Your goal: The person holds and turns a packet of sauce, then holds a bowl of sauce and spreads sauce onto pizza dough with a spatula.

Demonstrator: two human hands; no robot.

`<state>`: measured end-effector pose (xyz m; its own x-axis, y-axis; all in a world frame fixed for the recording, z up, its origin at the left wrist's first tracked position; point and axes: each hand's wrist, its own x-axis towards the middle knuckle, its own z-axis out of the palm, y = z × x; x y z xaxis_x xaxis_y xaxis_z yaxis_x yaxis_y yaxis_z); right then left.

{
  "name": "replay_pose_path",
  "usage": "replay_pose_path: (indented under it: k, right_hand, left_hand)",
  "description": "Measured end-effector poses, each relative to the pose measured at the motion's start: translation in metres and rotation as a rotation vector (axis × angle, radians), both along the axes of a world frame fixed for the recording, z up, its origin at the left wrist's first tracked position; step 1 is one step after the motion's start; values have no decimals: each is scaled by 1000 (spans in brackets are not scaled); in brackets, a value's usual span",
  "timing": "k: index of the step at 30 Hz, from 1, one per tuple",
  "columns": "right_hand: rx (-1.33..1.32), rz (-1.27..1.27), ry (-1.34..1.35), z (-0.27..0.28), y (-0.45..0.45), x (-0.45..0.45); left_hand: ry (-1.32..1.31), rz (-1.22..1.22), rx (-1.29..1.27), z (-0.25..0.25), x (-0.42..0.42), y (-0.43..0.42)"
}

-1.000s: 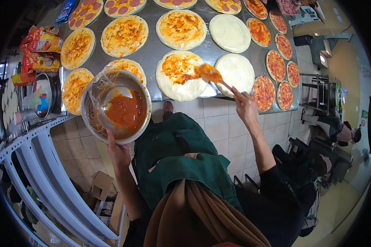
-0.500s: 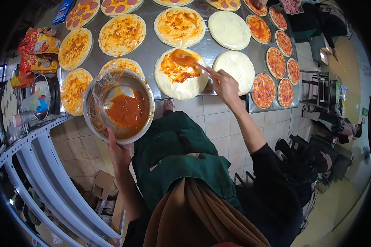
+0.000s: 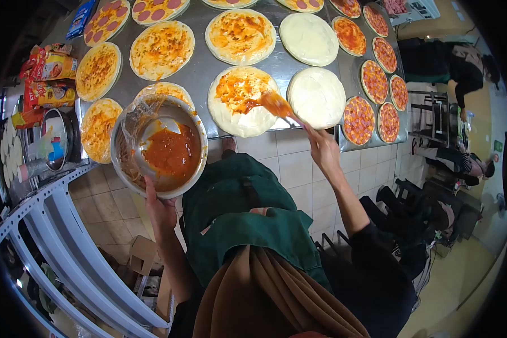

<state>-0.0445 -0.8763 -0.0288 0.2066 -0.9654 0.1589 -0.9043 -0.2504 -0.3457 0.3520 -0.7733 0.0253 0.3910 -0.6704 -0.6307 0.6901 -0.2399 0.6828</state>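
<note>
Bowl [image 3: 203,135] in left hand [image 3: 162,211], out at counter's [image 3: 201,73] near edge, partly hiding pizza [image 3: 166,89]. Thumb against bowl's near side, other fingers mostly hidden, gripping from below. Red sauce [image 3: 174,153] inside, clear wrap [image 3: 132,132] bunched along left wall. Right hand's [image 3: 324,147] fingers pinching spoon [image 3: 277,105] by handle; sauce-coated head over right side of base [image 3: 239,121] in near row; can't tell if touching. Sauce patchy across base's far part, near part pale. Plain round [image 3: 316,98] just right. Topped pizzas [image 3: 359,120] farther right.
</note>
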Motion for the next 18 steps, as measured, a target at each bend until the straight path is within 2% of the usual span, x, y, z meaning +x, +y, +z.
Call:
replay_pose_path:
  k: [3, 6, 9, 10, 14, 17, 18]
  right_hand:
    - [315, -144, 3, 33, 42, -8]
    - [177, -114, -65, 33, 17, 14]
    - [119, -29, -100, 2, -8, 35]
    - [93, -1, -1, -1, 0, 37]
    - [271, -89, -38, 8, 47, -11]
    - [239, -162, 61, 33, 17, -10]
    - [37, -63, -140, 22, -1, -7]
  left_hand:
    - [1, 2, -8, -2, -2, 1]
    - [3, -16, -19, -4, -1, -2]
    - [4, -22, -15, -5, -6, -1]
    - [-5, -24, -20, -4, -5, -4]
    - [0, -10, -18, -6, -4, 2]
    - [9, -23, -12, -8, -2, 3]
    - [8, -28, -9, -9, -1, 3]
